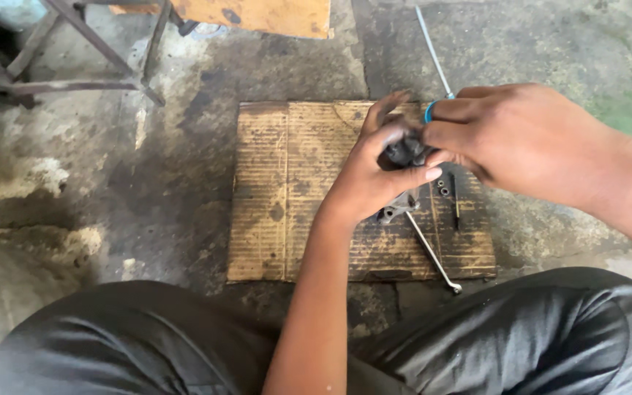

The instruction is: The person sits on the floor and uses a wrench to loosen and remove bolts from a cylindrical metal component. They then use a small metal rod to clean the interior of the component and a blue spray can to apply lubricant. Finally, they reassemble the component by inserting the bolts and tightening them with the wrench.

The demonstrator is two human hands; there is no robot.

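Nearest the camera, the person's knees in dark trousers [148, 340] framed the work, one at 7 o'clock and one at 5 o'clock, which suggested a squat over a low floor station. Between them lay a worn sheet of cardboard [287, 190] on the stained concrete floor [148, 183], apparently placed to keep loose parts off the dirt. The left hand [378, 172] rose from 6 o'clock over the cardboard with its fingers curled closed around a small dark metal part [406, 151], held above the sheet and seemingly steadied so that the other hand could work on it. The right hand [521, 143] came in from 3 o'clock, its fingers narrowed to a pinch on the same part, with a blue-handled screwdriver [433, 66] gripped in it; the shaft pointed toward 12 o'clock. Just below the hands, a grey bracket [395, 208] and a long thin rod [433, 256] lay on the cardboard, the rod running toward 5 o'clock. Two small nuts [442, 187] and a short dark pin [455, 201] sat close beside them, within reach. Farther off, at 11 o'clock, stood the legs of a metal frame [74, 62], and an orange board [257, 16] showed at 12 o'clock.
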